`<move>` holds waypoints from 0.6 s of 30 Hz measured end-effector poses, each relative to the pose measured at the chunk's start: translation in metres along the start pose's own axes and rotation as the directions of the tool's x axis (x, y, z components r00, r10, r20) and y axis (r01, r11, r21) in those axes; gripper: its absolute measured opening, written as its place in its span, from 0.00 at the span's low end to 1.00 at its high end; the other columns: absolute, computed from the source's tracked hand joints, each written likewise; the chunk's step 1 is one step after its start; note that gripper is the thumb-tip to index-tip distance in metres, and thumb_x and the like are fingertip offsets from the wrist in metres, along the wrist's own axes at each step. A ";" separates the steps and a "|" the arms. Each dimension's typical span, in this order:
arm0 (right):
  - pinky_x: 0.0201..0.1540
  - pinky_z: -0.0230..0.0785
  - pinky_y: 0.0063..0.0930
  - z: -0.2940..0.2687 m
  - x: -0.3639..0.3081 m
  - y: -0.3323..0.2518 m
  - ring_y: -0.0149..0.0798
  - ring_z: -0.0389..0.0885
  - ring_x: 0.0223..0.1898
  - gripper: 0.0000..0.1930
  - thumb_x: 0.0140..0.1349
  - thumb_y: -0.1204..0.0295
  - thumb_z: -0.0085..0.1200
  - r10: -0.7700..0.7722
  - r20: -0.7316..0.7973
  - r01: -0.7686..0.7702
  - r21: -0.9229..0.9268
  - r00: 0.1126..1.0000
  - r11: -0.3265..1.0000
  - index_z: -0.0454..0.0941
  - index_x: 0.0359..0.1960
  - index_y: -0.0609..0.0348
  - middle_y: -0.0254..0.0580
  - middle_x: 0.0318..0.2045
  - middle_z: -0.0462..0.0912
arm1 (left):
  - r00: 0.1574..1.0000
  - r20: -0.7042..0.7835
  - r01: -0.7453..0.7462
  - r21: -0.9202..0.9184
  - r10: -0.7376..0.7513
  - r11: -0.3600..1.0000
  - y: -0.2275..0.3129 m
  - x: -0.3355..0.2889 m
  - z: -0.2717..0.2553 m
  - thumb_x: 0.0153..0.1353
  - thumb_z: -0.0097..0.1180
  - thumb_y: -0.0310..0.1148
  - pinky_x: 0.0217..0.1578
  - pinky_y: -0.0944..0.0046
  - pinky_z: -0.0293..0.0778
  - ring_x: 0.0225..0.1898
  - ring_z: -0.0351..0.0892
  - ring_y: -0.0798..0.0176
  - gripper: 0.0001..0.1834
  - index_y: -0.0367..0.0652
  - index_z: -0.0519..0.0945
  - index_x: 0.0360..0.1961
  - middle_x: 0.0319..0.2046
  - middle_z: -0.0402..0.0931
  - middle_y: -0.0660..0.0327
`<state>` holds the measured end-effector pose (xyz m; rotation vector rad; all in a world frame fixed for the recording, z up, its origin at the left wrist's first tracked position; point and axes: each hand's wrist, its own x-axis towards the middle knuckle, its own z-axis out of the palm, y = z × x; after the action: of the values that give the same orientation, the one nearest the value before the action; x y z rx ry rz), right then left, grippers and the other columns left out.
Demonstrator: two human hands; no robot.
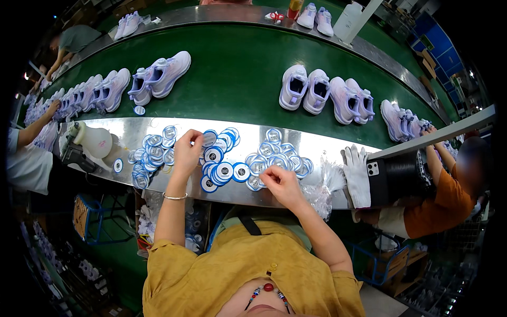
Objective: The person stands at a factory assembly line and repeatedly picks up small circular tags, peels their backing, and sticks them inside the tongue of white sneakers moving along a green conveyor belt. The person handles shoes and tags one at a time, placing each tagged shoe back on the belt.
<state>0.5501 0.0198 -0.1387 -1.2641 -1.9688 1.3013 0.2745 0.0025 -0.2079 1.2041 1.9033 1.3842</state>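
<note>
My left hand (187, 152) is raised over the metal ledge (124, 142), between two heaps of round tags. Its fingers are pinched together; whatever they hold, if anything, is too small to make out. My right hand (285, 187) is also closed in a pinch, at the near edge of the right-hand heap of silver, blue-rimmed tags (279, 158). I cannot tell what is in it. Between my hands lies a heap of white round tags with blue rims (224, 170). Left of my left hand is another heap of clear-looking round tags (153, 150), with loose strings around it.
Pale lilac sneakers (166, 76) stand in pairs on the green belt (232, 74), with further pairs of sneakers (346, 100) at right. A spray bottle (87, 145) stands left; a white glove (357, 177), phone (373, 168) and plastic strings (325, 185) lie right. Co-workers handle shoes on both sides.
</note>
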 end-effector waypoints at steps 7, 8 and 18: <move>0.22 0.60 0.27 0.003 0.024 -0.033 0.33 0.70 0.17 0.08 0.56 0.71 0.58 -0.168 -0.148 0.163 -0.048 0.974 0.985 0.76 0.26 0.63 0.40 0.17 0.74 | 0.999 -0.040 0.010 -0.269 -0.021 0.963 0.060 -0.007 0.003 0.63 0.53 0.27 0.22 0.76 0.67 0.22 0.70 0.75 0.05 0.35 0.76 0.35 0.25 0.76 0.64; 0.22 0.61 0.27 0.003 0.029 -0.041 0.34 0.71 0.17 0.08 0.55 0.71 0.58 -0.168 -0.156 0.162 -0.051 0.973 0.985 0.76 0.26 0.64 0.41 0.17 0.75 | 0.998 0.007 0.053 -0.390 -0.055 0.919 0.068 -0.010 0.008 0.63 0.53 0.27 0.22 0.77 0.65 0.21 0.69 0.77 0.05 0.35 0.76 0.35 0.25 0.75 0.66; 0.20 0.58 0.22 -0.028 0.044 -0.056 0.23 0.65 0.17 0.07 0.56 0.75 0.55 -0.184 -0.245 0.188 -0.008 0.952 0.982 0.74 0.24 0.66 0.35 0.14 0.71 | 0.988 0.087 -0.091 -0.365 0.131 0.927 0.121 -0.026 0.069 0.61 0.55 0.25 0.21 0.76 0.67 0.22 0.71 0.76 0.05 0.34 0.78 0.36 0.26 0.78 0.64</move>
<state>0.5261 0.0646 -0.0805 -1.1396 -1.8483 1.0158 0.3858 0.0253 -0.1239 1.1888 1.4435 1.6058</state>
